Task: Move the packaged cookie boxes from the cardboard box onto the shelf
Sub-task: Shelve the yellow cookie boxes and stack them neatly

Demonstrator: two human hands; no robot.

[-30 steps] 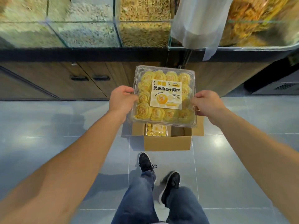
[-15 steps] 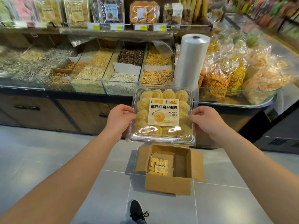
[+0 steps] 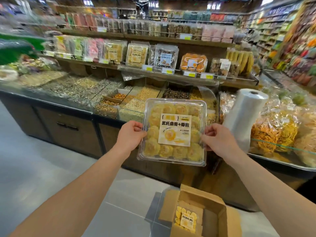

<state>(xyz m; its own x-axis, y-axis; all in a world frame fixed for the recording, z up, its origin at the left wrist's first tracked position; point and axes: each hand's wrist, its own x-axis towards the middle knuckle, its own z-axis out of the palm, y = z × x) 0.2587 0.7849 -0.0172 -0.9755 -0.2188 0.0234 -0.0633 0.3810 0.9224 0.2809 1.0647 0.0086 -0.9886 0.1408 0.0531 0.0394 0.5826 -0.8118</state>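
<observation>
A clear plastic cookie box [image 3: 173,132] with yellow cookies and a white-and-yellow label is held up in front of the counter. My left hand [image 3: 130,134] grips its left edge and my right hand [image 3: 216,136] grips its right edge. Below, on the floor, stands the open cardboard box [image 3: 217,218] with another cookie box [image 3: 186,219] standing inside it. The wooden shelf [image 3: 171,75] behind the counter carries similar packs, among them a matching yellow pack [image 3: 137,53] and an orange one [image 3: 194,63].
A glass-fronted counter [image 3: 68,117] with bins of nuts and grains lies between me and the shelf. A roll of plastic bags [image 3: 245,113] stands at the right, beside bagged snacks [image 3: 277,132]. An aisle of goods runs off at the far right.
Both hands have raised the cookie box from just above the cardboard box to chest height. My view has tilted up from the floor to the shelves.
</observation>
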